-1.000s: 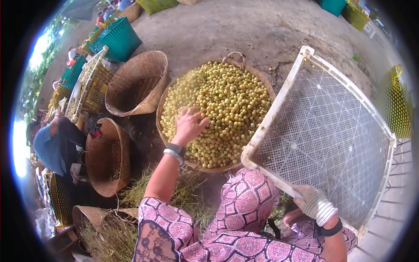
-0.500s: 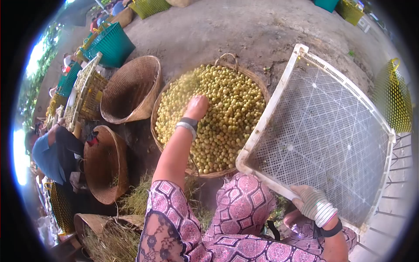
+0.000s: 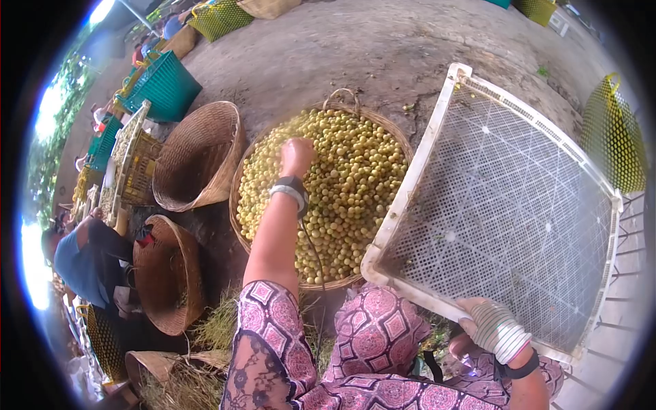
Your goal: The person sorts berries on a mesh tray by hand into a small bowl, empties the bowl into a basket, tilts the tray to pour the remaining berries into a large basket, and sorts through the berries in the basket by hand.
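Note:
A round wicker basket [image 3: 408, 145] heaped with small yellow-green fruits [image 3: 348, 184] stands in front of my knees. My left hand [image 3: 297, 157] is bare and rests on the fruit in the far left part of the heap. Its fingers look curled in, and whatever they hold is hidden. To the right, a white plastic mesh tray [image 3: 506, 198] tilts up beside the basket. My right hand [image 3: 486, 322], in a striped glove, grips the tray's near rim with the thumb over the edge.
Two wicker baskets, one farther [image 3: 225, 184] and one nearer [image 3: 188, 294], lean at the left. Dry stems [image 3: 181, 386] pile at bottom left. A person in blue [image 3: 78, 263] sits at far left. A teal basket [image 3: 160, 85] stands behind; a yellow mesh basket [image 3: 618, 137] is far right.
My left hand has shifted slightly toward the far side of the fruit heap. A thin dark cord now shows beside that wrist. My right hand keeps its hold; the view has shifted slightly.

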The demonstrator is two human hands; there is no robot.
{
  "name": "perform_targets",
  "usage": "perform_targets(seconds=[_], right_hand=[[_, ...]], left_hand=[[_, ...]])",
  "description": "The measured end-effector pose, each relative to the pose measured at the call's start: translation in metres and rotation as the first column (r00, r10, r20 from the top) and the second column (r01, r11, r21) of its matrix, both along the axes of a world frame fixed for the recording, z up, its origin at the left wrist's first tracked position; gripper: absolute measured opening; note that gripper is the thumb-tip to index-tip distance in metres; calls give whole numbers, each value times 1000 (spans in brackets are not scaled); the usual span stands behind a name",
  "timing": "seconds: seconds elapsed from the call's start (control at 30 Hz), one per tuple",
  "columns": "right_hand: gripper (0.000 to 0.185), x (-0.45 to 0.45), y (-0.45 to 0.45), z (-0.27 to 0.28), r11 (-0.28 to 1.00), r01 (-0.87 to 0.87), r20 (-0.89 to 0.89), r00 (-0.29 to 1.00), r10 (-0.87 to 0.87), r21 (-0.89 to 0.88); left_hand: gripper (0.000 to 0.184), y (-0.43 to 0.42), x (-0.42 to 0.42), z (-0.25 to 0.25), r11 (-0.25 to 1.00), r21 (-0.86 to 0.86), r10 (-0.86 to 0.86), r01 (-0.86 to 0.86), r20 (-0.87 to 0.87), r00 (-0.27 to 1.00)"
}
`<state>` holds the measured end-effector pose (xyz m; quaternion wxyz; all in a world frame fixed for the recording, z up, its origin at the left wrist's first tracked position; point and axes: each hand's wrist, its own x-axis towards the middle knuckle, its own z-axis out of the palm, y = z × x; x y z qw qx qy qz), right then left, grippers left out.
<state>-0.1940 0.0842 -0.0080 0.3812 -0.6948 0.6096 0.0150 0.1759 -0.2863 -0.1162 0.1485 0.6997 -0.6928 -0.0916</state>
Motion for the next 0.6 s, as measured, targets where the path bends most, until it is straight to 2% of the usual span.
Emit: perform_targets(seconds=[0.03, 0.13, 0.23, 0.33, 0.53, 0.6], right_hand=[[38, -1, 1, -2, 1000, -9, 3, 1000, 9, -26], [38, -1, -1, 0, 999, -24, -14, 1000, 23, -41], [37, 1, -2, 2, 1000, 0, 14, 1000, 0, -23], [36, 0, -1, 0, 996, -35, 4, 999, 36, -82], [36, -1, 1, -4, 998, 42, 19, 999, -43, 51], [36, 1, -1, -2, 997, 44, 19, 999, -45, 67]], left_hand=[[17, 0, -1, -11, 989, -147, -7, -6, -89, 996], [14, -10, 6, -23, 988, -99, -132, 117, -168, 977], [13, 2, -12, 5, 994, 98, -42, 48, -69, 997], [15, -1, -10, -6, 994, 27, -108, 108, -9, 994], [14, -2, -7, -15, 992, -116, -60, 54, -48, 997], [13, -4, -5, -14, 993, -95, -72, 73, 9, 997]])
